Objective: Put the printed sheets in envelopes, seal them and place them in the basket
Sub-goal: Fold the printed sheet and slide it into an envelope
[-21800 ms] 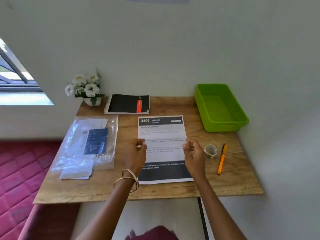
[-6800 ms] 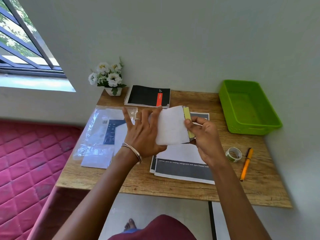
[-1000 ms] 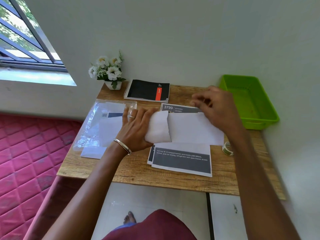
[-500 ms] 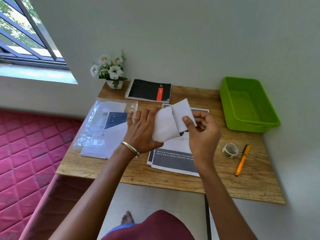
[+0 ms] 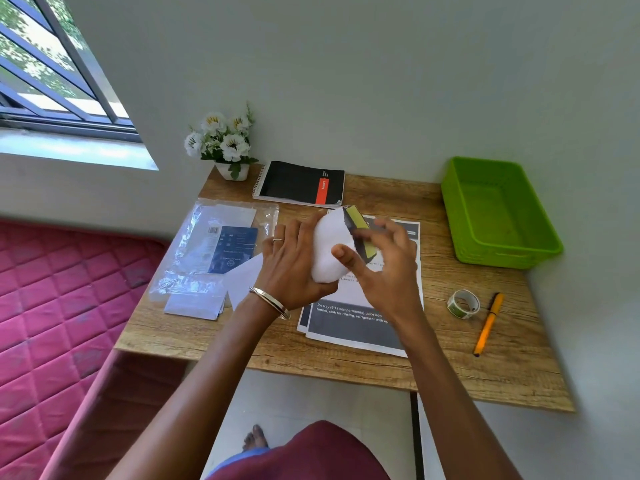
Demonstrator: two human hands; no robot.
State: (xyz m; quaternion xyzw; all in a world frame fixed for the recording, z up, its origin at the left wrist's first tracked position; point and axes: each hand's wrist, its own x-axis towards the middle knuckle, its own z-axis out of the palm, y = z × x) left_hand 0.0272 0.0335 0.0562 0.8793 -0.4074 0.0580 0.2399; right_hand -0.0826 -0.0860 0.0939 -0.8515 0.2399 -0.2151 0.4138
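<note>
- Left hand (image 5: 291, 268): a thin silver ring is worn on one finger; two slim metal bangles (image 5: 270, 302) are seen at the wrist.
- Right hand (image 5: 384, 271): no jewellery is seen.
- Both forearms: left bare, without sleeves.
- Maroon garment (image 5: 311, 455): seen at 6 o'clock, with a blue edge and bare toes beside it.
</note>
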